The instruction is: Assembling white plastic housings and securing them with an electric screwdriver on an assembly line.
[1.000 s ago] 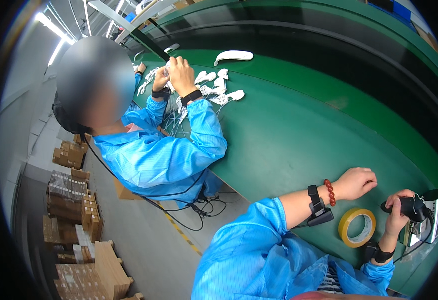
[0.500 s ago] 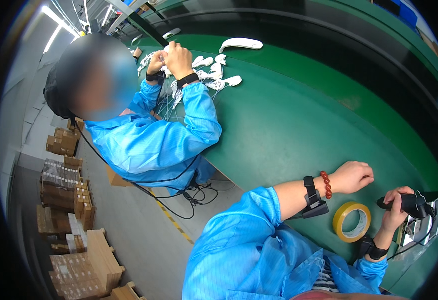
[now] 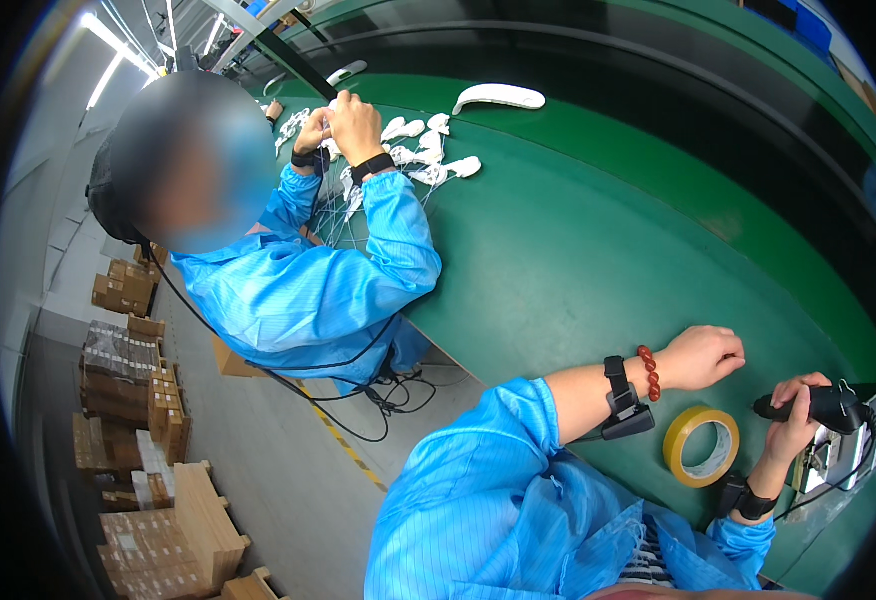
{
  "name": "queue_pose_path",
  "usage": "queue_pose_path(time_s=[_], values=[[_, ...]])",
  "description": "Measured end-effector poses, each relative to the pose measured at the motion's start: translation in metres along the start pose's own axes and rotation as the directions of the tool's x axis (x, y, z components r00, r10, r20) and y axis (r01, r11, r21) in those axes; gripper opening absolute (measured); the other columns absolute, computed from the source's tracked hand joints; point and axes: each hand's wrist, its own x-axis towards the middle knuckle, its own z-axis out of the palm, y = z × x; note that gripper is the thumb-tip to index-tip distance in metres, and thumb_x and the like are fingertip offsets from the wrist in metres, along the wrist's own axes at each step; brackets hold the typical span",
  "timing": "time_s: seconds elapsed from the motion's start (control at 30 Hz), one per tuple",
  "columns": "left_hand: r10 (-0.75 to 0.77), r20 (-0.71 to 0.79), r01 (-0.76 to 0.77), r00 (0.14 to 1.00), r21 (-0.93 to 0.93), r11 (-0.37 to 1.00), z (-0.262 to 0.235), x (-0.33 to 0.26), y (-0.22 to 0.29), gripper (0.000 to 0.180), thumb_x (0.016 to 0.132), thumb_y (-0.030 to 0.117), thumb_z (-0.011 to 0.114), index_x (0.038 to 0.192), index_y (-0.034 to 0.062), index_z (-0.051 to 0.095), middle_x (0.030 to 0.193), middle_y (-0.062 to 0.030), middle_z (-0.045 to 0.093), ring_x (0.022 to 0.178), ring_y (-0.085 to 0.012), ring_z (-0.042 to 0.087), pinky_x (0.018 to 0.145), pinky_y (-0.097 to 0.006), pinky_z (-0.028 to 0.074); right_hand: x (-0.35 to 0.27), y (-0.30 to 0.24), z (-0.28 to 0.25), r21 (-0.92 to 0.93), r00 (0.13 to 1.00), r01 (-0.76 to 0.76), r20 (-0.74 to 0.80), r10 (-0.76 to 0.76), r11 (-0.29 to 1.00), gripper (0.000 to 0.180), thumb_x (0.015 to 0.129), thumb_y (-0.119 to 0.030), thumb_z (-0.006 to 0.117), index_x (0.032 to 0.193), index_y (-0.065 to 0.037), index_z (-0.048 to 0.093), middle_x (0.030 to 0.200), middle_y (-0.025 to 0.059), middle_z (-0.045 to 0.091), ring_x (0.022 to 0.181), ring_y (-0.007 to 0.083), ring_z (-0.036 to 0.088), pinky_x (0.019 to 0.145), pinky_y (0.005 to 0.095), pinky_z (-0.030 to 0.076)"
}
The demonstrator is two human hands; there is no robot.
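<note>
My left hand [image 3: 703, 357] rests on the green table [image 3: 598, 250] with its fingers curled into a loose fist, holding nothing that I can see. A red bead bracelet and a black wrist device sit on that forearm. My right hand [image 3: 796, 412] grips a black handheld tool [image 3: 823, 405] with a cable, held over a small grey unit [image 3: 838, 450] at the table's right edge. A roll of yellow tape [image 3: 702, 446] lies flat between my two hands.
A co-worker in a blue coat sits to my left, both hands [image 3: 343, 125] busy with small white parts [image 3: 428, 150] and thin wires. A long white piece [image 3: 498, 96] lies farther back. Stacked cardboard boxes [image 3: 148, 440] stand on the floor at left.
The view has shifted slightly. My hands stay almost where they were, the right still on the black tool. The co-worker keeps handling the white parts.
</note>
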Motion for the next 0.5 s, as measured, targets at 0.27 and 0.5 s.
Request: queue_pose_path(time_s=[0.27, 0.5], values=[[0.01, -0.011, -0.01, 1.0, 0.0, 1.0, -0.002, 0.001, 0.004, 0.014, 0.088, 0.017, 0.063, 0.085, 0.0036, 0.066, 0.079, -0.0115, 0.062, 0.074, -0.0317, 0.062, 0.066, -0.042, 0.049, -0.004, -0.002, 0.004, -0.061, 0.995, 0.064, 0.074, -0.059, 0.996, 0.016, 0.095, -0.007, 0.053, 0.109, -0.004, 0.046, 0.073, 0.0045, 0.048, 0.061, 0.013, 0.045, 0.061, 0.0287, 0.039], [-0.006, 0.01, 0.006, 1.0, 0.01, 1.0, 0.001, -0.003, 0.0, 0.014, 0.088, 0.017, 0.063, 0.085, 0.003, 0.066, 0.081, -0.0119, 0.064, 0.076, -0.032, 0.063, 0.067, -0.042, 0.05, -0.009, 0.001, 0.005, -0.061, 0.998, 0.036, 0.047, -0.034, 0.998, 0.016, 0.095, -0.006, 0.052, 0.11, -0.004, 0.046, 0.073, 0.0046, 0.048, 0.061, 0.0133, 0.045, 0.062, 0.0287, 0.04]])
